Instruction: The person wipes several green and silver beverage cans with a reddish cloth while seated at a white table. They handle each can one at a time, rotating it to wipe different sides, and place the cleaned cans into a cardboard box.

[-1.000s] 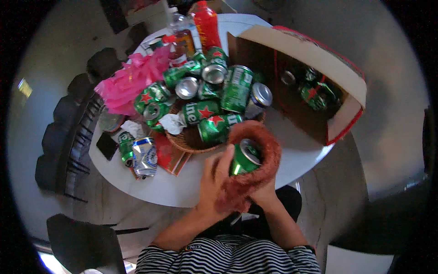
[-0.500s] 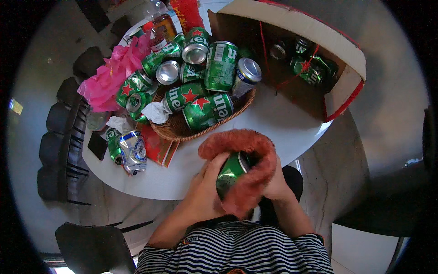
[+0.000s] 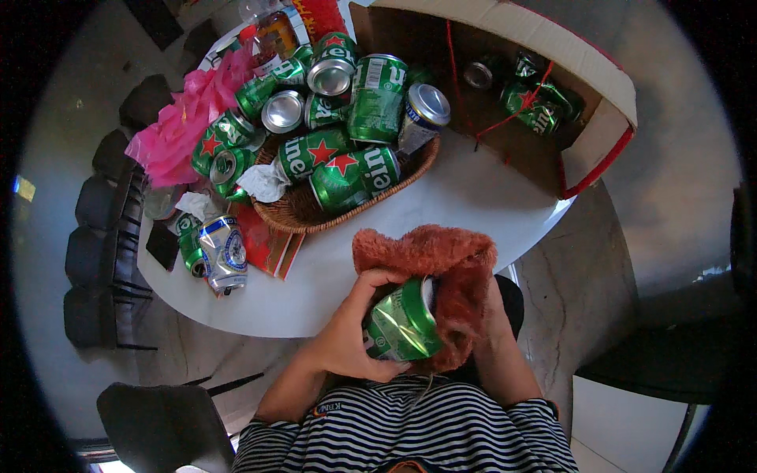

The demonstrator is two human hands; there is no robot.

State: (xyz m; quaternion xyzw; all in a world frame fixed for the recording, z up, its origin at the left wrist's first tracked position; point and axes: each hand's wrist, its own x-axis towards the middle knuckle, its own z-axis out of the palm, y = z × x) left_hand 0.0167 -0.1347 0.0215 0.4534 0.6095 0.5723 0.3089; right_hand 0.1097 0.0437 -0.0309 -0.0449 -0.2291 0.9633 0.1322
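Close to my body, my left hand (image 3: 343,335) is closed round the side of a green beer can (image 3: 404,323), which lies tilted. A fluffy reddish-brown cloth (image 3: 438,244) drapes over the can's far side and its silver end. My right hand (image 3: 494,315) holds the cloth from the right, pressing it against the can; its fingers are mostly hidden behind the pile. Beyond my hands, an oval wicker basket (image 3: 303,227) is piled with several green cans, such as one lying at its front (image 3: 355,180).
An open cardboard box (image 3: 587,67) with red string lies on its side at right, green cans (image 3: 532,110) inside. At left are a crumpled pink sheet (image 3: 189,118), a silver-blue can (image 3: 225,252), red packets (image 3: 268,240) and a black phone-like slab (image 3: 162,246) on the white table (image 3: 229,307).
The can has turned in my left hand and more of its green side shows. The cloth has shifted right and spread over its end. My right hand has moved slightly right.
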